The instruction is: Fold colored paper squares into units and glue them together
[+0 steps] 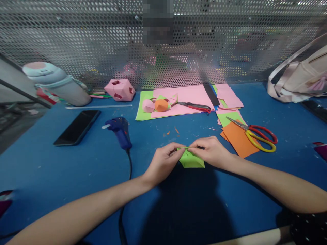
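Observation:
A small piece of green paper (191, 160) lies on the blue table (51, 170) in front of me, partly folded. My left hand (163, 162) pinches its upper left edge with closed fingers. My right hand (211, 151) pinches the upper right edge, fingertips meeting the left hand's at the fold. Both hands press the paper against the table.
A blue glue gun (120, 131) with its cord lies left of my hands, a black phone (78, 127) further left. Red-and-yellow scissors (258, 136) rest on orange paper (237, 139). Behind are pink and green sheets (189, 97), paper balls (155, 105), a pink paper polyhedron (120, 89), a bottle (56, 83), a bag (301, 78).

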`<state>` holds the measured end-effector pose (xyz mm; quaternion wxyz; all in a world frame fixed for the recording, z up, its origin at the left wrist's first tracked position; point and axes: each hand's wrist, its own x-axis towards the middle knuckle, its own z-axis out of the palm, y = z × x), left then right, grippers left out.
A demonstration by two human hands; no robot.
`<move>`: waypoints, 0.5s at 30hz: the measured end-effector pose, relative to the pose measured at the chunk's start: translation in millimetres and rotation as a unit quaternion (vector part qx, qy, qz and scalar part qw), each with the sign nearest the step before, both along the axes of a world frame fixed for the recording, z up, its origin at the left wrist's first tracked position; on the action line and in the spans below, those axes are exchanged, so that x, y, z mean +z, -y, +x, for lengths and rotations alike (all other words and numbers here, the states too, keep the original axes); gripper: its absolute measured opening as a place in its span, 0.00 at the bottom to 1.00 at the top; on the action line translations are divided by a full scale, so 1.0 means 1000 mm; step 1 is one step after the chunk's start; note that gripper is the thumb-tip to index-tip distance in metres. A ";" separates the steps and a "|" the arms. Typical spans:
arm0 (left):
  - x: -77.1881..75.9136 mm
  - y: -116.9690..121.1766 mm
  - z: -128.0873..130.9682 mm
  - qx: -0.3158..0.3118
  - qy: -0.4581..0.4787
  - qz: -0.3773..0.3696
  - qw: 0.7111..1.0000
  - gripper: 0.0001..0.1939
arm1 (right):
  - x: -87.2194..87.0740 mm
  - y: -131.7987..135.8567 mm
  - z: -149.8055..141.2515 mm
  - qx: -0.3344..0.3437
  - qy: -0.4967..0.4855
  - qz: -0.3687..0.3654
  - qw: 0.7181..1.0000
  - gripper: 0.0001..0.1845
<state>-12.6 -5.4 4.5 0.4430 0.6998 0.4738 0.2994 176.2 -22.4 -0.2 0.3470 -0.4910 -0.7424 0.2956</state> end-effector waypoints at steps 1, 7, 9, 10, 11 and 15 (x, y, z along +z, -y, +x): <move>0.001 0.000 0.000 -0.004 0.003 -0.001 1.000 0.08 | 0.001 0.000 0.001 0.003 0.004 0.000 1.000 0.08; 0.001 -0.001 0.000 -0.025 0.012 -0.025 0.999 0.10 | 0.004 -0.001 0.002 0.013 0.026 0.038 0.999 0.08; -0.001 -0.001 -0.002 -0.034 0.020 -0.041 0.998 0.12 | 0.004 -0.001 0.002 0.011 0.028 0.045 0.999 0.08; -0.002 0.000 -0.003 -0.038 0.026 -0.053 0.998 0.13 | 0.005 -0.001 0.002 0.011 0.031 0.048 0.998 0.08; -0.003 0.000 -0.004 -0.042 0.033 -0.065 0.996 0.14 | 0.006 -0.001 0.002 0.012 0.036 0.051 0.998 0.08; -0.003 0.000 -0.004 -0.047 0.049 -0.092 0.993 0.16 | 0.010 -0.002 0.001 0.031 0.060 0.061 0.996 0.09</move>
